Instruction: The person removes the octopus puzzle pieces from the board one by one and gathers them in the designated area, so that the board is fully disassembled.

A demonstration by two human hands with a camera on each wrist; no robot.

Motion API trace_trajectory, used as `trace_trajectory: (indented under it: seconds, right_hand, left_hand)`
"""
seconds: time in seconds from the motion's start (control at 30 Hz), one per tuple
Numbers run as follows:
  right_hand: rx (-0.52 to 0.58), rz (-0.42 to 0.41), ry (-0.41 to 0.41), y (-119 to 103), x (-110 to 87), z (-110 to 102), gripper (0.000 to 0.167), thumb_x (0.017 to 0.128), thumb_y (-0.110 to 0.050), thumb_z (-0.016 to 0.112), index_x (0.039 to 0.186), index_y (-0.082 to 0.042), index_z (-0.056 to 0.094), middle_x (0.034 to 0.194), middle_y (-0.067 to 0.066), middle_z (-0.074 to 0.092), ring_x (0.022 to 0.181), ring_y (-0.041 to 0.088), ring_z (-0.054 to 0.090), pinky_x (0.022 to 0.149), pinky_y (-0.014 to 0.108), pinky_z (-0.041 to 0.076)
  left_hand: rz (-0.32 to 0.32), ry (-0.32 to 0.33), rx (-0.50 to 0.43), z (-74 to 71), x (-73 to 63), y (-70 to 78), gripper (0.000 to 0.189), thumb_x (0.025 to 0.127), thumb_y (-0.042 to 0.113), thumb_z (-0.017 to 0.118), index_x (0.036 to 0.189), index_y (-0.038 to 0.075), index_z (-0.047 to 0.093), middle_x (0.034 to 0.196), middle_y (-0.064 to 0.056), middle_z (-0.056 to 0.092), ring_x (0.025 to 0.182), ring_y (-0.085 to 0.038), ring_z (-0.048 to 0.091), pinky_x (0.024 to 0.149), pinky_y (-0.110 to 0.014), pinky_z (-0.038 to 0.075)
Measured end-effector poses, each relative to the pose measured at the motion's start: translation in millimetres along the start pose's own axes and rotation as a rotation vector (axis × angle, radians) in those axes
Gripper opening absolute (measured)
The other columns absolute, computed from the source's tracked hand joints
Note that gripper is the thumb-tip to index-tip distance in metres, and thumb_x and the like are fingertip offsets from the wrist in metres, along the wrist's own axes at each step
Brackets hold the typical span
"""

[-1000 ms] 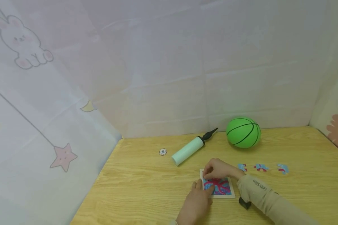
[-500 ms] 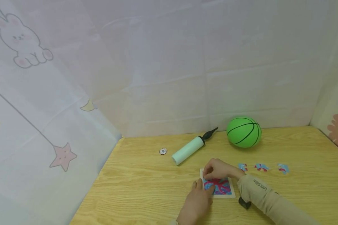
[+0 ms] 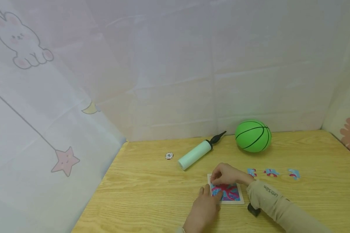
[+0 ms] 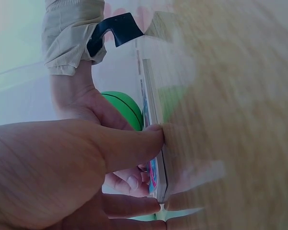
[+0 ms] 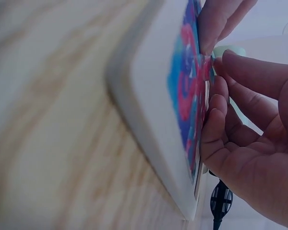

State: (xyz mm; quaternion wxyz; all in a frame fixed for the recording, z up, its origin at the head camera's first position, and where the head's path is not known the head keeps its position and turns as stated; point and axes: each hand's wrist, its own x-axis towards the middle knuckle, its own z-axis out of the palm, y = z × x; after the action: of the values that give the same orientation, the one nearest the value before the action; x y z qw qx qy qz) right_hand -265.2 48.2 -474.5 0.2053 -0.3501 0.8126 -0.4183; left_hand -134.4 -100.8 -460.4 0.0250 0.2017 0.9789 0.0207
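A jigsaw board (image 3: 241, 202) with a pale border and a pink octopus picture lies on the wooden table, both hands at it. My right hand (image 3: 227, 174) is over the board's far left part and pinches a small puzzle piece (image 5: 212, 67) between thumb and fingertips; most of the piece is hidden by the fingers. With its fingers fairly straight, my left hand (image 3: 203, 207) rests at the board's near left side, thumb at the picture and fingertips along the left edge. In the left wrist view the board (image 4: 158, 158) appears edge-on beside the thumb.
Several loose things lie around: a puzzle piece (image 3: 251, 172), a second piece (image 3: 271, 172) and a third piece (image 3: 293, 174) to the right, a green ball (image 3: 253, 136) by the back wall, a mint hand pump (image 3: 195, 155) and a round chip (image 3: 169, 156). A black device (image 3: 253, 210) sits under the right sleeve.
The head view has shifted very slightly. Both hands keep their places at the board, and the objects on the table have not moved.
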Motion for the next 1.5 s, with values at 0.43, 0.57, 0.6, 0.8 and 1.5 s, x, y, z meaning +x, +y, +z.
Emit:
trace_trajectory:
  seconds: [0.43,0.57,0.6,0.8,1.5]
  right_hand:
    - [0.036,0.002,-0.002,-8.9,-2.8,0.0,0.006,0.079,0.0,0.072,0.082,-0.003,0.067,0.071,-0.001,0.065,0.061,0.008,0.054,0.054,0.022,0.045]
    - [0.035,-0.002,-0.002,-10.6,-3.2,0.0,0.008,0.079,0.001,0.072,0.081,-0.004,0.066,0.071,-0.001,0.065,0.061,0.008,0.055,0.053,0.022,0.045]
    - [0.037,-0.001,0.001,-11.0,-3.4,-0.2,0.007,0.079,0.001,0.071,0.081,-0.004,0.066,0.071,-0.001,0.065,0.061,0.008,0.054,0.053,0.022,0.045]
    - [0.082,0.019,0.041,-10.9,-4.2,-3.7,0.005,0.082,-0.004,0.07,0.086,-0.003,0.067,0.071,0.001,0.065,0.058,0.011,0.055,0.051,0.025,0.046]
    - [0.207,0.056,0.131,12.3,-62.5,-45.1,0.017,0.088,-0.011,0.069,0.098,0.001,0.063,0.09,0.01,0.067,0.083,0.019,0.064,0.069,0.029,0.055]
  left_hand:
    - [-0.017,-0.008,-0.042,-0.2,1.2,-0.5,0.045,0.087,0.027,0.069,0.131,0.029,0.058,0.133,-0.018,0.048,0.119,-0.038,0.051,0.073,-0.034,0.057]
    - [-0.011,-0.011,-0.033,-1.0,1.4,-0.5,0.046,0.088,0.028,0.069,0.132,0.029,0.058,0.134,-0.018,0.049,0.12,-0.038,0.051,0.075,-0.034,0.057]
    - [-0.011,-0.013,-0.033,-1.3,1.3,-0.5,0.046,0.088,0.028,0.068,0.133,0.029,0.058,0.134,-0.018,0.048,0.12,-0.038,0.051,0.075,-0.033,0.057]
    - [-0.026,-0.043,-0.059,-2.6,1.1,-0.5,0.048,0.089,0.029,0.066,0.136,0.031,0.055,0.138,-0.018,0.046,0.123,-0.039,0.049,0.077,-0.032,0.056]
    - [-0.099,-0.085,-0.131,-0.5,3.6,0.2,0.046,0.091,0.029,0.064,0.136,0.034,0.054,0.14,-0.018,0.044,0.127,-0.038,0.045,0.088,-0.04,0.052]
